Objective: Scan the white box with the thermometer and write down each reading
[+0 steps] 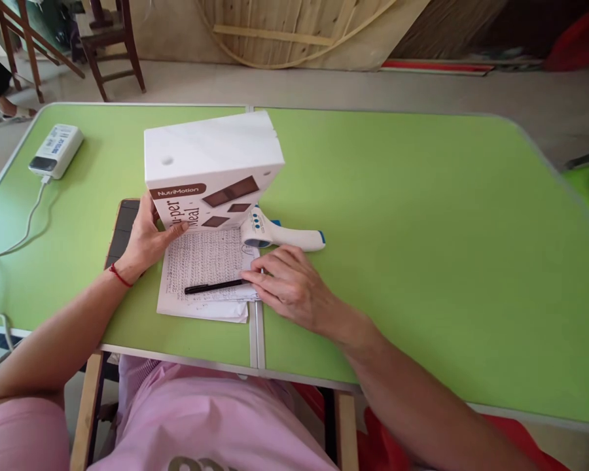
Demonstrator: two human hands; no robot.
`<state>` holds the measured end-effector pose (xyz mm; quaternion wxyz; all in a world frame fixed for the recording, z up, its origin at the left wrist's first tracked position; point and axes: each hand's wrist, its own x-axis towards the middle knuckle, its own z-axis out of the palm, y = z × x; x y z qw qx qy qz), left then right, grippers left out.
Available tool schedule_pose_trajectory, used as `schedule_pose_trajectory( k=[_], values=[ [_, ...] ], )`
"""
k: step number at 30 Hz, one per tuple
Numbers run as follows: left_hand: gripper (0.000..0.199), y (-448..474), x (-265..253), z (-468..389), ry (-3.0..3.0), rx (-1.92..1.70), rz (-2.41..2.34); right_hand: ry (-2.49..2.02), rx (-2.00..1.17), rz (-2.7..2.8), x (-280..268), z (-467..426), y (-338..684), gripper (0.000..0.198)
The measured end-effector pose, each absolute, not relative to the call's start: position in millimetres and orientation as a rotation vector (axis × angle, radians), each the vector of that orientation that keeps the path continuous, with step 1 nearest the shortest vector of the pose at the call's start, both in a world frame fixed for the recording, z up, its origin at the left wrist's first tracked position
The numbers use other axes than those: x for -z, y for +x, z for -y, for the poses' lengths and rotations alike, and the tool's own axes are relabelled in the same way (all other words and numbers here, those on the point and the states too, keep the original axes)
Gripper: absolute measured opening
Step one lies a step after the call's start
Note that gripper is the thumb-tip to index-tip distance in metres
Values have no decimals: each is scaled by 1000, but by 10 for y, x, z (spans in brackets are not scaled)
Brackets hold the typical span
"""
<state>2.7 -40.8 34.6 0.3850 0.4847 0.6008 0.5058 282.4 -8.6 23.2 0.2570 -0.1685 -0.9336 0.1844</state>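
My left hand (150,239) grips a white cardboard box (216,147) near its lower left edge, thumb on the printed front face and the other fingers partly hidden. The box is tilted above the written papers (203,261). A black pen (211,286) lies across those papers, and my right hand (292,284) pinches its right end. Just beyond my right fingers rests a white and blue handheld infrared thermometer (285,235), partly covered by the box. A dark phone or tablet (124,229) lies beside my left hand, partly under it.
A white power bank (56,150) with a cable (32,219) is at the far left of the green folding table (412,261). A seam strip (256,340) divides the tabletop. Beyond it stand a wooden chair (108,49) and a round wooden panel (294,33). Another person's foot (22,111) shows at left.
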Motion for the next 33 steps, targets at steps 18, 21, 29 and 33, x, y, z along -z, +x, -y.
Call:
schedule_pose_trajectory(
  k=[18, 21, 29, 33],
  values=[
    [65, 151, -571, 516, 1001, -1274, -1614, -1113, -365, 2355, 304, -131, 2979, 47],
    [60, 166, -597, 531, 927, -1264, -1579, -1246, -514, 2088, 256, -145, 2977, 55],
    [53, 190, -634, 565, 975, -1207, -1539, -901, -1366, 1376, -322, 189, 2864, 23],
    [52, 250, -648, 587, 1120, -1080, -1565, -844, -1660, 1446, -409, 463, 2861, 21]
  ],
)
